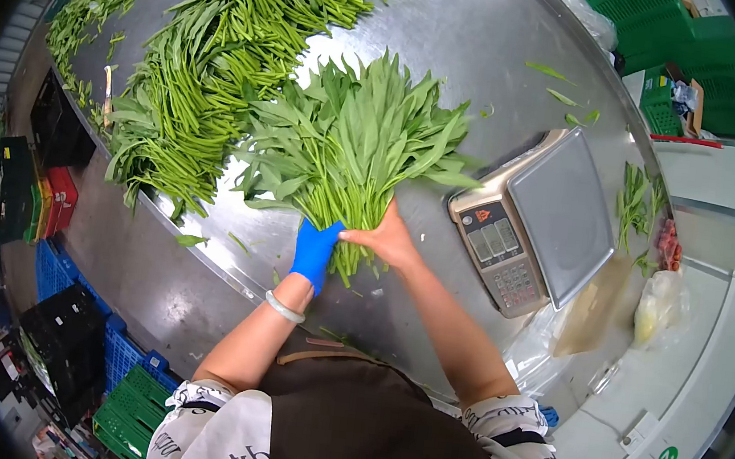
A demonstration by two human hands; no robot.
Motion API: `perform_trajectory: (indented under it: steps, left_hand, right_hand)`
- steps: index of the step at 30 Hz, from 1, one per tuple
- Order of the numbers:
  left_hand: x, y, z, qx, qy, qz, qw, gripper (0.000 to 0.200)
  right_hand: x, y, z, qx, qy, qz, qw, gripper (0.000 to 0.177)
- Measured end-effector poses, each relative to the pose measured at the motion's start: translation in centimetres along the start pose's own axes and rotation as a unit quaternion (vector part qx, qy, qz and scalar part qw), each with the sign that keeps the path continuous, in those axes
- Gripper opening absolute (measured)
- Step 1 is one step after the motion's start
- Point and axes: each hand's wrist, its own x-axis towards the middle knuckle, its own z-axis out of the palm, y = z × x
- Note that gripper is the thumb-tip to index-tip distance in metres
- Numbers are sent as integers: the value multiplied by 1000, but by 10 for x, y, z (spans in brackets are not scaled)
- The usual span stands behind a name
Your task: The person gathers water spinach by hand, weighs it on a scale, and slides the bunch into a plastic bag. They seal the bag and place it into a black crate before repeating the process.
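Note:
A bunch of water spinach (pixel 367 144) with long green stems and narrow leaves is in front of me, leaves pointing away. My left hand (pixel 316 249), in a blue glove, wraps round the lower stems from the left. From the right, my bare right hand (pixel 386 237) grips the same stems, its thumb meeting the glove. Some cut stem ends stick out below both hands. Left of the bunch lies a long heap of more water spinach (pixel 193 95). A digital scale (pixel 508 253) with a grey weighing plate (pixel 563 216) stands to the right.
The metal table (pixel 487 27) carries loose leaves (pixel 550 72) at the back and a small bundle of greens (pixel 635 199) at the right edge. A knife (pixel 107 95) lies at the far left. Green crates (pixel 716 69) stand beyond; blue crates (pixel 129 352) are lower left.

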Motion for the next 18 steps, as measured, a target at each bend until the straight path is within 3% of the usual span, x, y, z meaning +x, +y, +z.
perform_trajectory:
  steps: [4, 8, 12, 18]
  left_hand:
    - [-8, 16, 5, -12, -45, -28, 999, 47]
    - [-3, 20, -11, -163, -138, -106, 971, 41]
    - [0, 22, -9, -181, -145, -143, 962, 41]
    - [-2, 20, 17, -87, -96, -72, 989, 49]
  right_hand:
    - [1, 8, -15, 95, -14, 103, 990, 74]
    - [-4, -6, -48, 240, -11, 134, 961, 55]
    - [-10, -5, -58, 235, -15, 143, 961, 57]
    - [-15, -2, -34, 151, 7, 135, 979, 74]
